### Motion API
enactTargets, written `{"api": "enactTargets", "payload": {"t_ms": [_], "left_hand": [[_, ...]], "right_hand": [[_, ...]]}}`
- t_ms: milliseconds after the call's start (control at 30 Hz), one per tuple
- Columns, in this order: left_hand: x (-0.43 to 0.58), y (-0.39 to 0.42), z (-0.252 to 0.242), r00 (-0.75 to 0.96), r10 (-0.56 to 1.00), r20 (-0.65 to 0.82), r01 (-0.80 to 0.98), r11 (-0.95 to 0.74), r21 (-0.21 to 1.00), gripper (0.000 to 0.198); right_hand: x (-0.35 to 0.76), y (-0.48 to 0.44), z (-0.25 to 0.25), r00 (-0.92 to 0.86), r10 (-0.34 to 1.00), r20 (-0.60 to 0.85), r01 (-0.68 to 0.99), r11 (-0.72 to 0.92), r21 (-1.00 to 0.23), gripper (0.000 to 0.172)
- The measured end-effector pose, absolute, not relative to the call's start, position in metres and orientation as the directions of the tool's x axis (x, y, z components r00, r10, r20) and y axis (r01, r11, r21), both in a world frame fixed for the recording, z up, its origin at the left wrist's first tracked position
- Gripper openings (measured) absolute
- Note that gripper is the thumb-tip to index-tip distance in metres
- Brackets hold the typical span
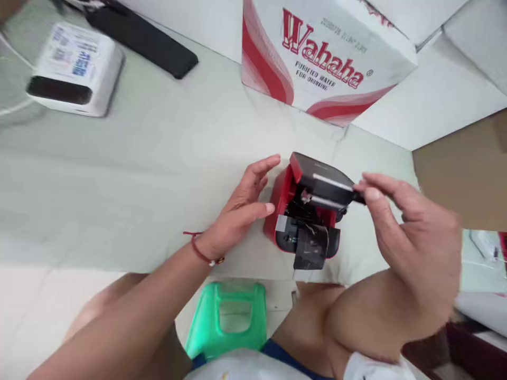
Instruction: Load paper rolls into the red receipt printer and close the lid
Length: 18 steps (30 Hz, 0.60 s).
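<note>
A small red and black device stands near the front edge of a pale table, its black lid swung up. My left hand rests against the device's red left side, fingers stretched out and slightly apart. My right hand pinches the raised lid's right end between thumb and forefinger. A strip of black film or tape hangs out of the device's front.
A Wahaha water carton stands behind the device. A white box-shaped device and a long black bar lie at the far left. A green plastic stool is between my knees. Brown cardboard is at the right.
</note>
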<state>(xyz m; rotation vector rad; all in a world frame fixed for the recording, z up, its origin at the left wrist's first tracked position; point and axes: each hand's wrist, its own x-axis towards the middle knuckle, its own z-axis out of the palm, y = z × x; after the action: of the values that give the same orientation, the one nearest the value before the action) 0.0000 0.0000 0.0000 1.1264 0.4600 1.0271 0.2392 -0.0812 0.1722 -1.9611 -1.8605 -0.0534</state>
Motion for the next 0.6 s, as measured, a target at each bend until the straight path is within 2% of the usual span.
{"api": "enactTargets", "payload": {"t_ms": [100,200,333,533,600], "left_hand": [[-0.008,0.007,0.008,0.489,0.823,0.288,-0.396,-0.085,0.914,0.061],[-0.011,0.009,0.014,0.487,0.818,0.305,-0.240,-0.210,0.948,0.044],[-0.009,0.005,0.020,0.490,0.807,0.328,-0.061,-0.344,0.937,0.040],[-0.001,0.008,0.019,0.482,0.759,0.438,-0.089,-0.455,0.886,0.039],[-0.001,0.010,0.017,0.499,0.741,0.450,-0.115,-0.458,0.882,0.033]], "right_hand": [[0.240,-0.092,0.181,-0.034,0.983,0.181,0.964,0.080,-0.252,0.032],[0.239,-0.096,0.184,-0.099,0.992,0.075,0.969,0.114,-0.221,0.035],[0.235,-0.094,0.183,-0.132,0.991,-0.019,0.980,0.127,-0.154,0.039],[0.229,-0.093,0.182,-0.156,0.987,-0.036,0.986,0.153,-0.061,0.042],[0.228,-0.094,0.180,-0.164,0.985,-0.052,0.986,0.162,-0.036,0.043]]}}
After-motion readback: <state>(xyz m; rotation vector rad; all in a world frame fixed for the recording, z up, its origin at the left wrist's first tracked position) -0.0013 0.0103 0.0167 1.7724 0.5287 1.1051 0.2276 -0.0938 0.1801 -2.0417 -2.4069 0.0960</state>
